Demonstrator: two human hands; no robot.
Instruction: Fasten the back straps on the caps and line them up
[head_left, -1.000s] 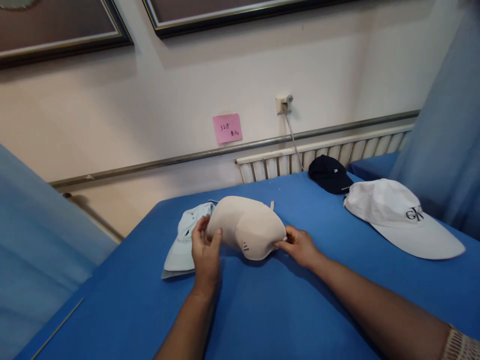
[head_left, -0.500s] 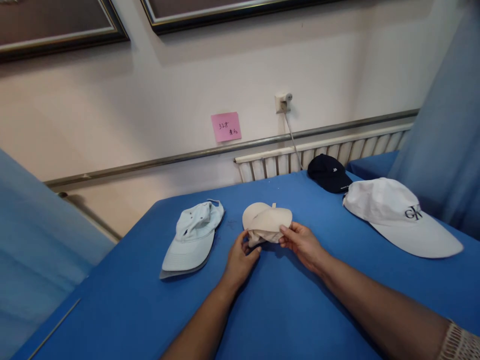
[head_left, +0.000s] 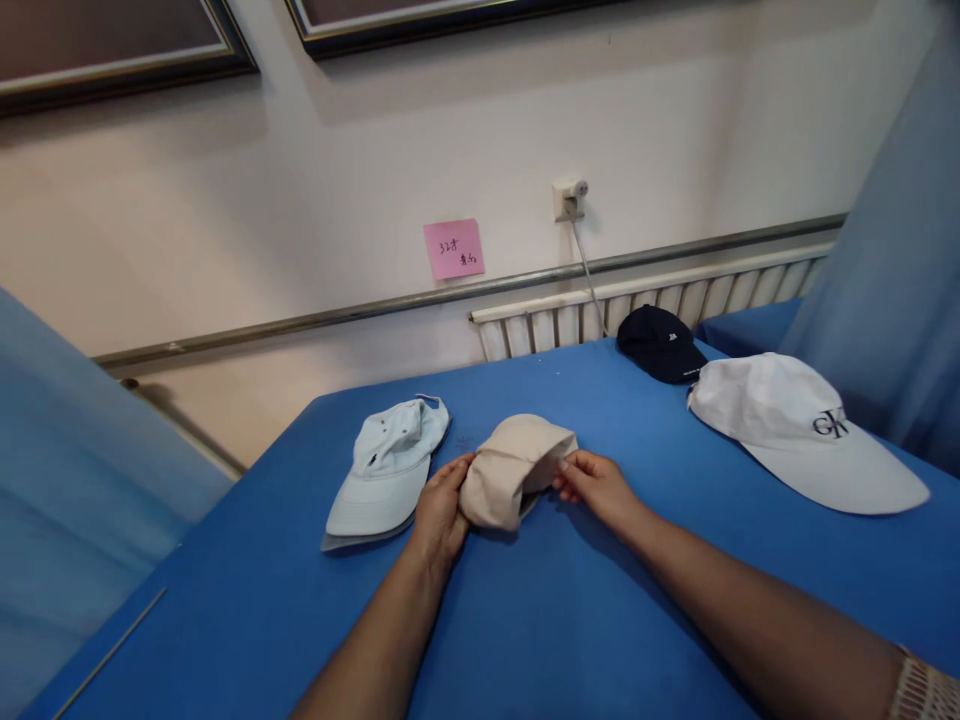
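Between my two hands is a beige cap (head_left: 499, 475), low over the blue-covered table (head_left: 525, 630), its crown rounded toward the left and its hollow side showing on the right. My left hand (head_left: 441, 508) cups the crown's left side, the thumb hidden behind or under it. With thumb and fingertips my right hand (head_left: 596, 485) pinches the cap's right edge. Just left of my left hand lies a pale mint baseball cap (head_left: 386, 465), apparently with another layer or cap beneath its brim.
At the table's right lie a large white cap (head_left: 765, 405) with black letters and a navy cap (head_left: 656, 345) behind it. A radiator (head_left: 547, 325), a metal rail (head_left: 360, 312) and a plugged-in cord (head_left: 587, 270) run along the wall. Blue curtains (head_left: 67, 500) hang at both sides.
The beige cap has been turned and opened out, its crown now facing left and nearer me. My left hand has moved left, round the crown; my right hand still pinches an edge.
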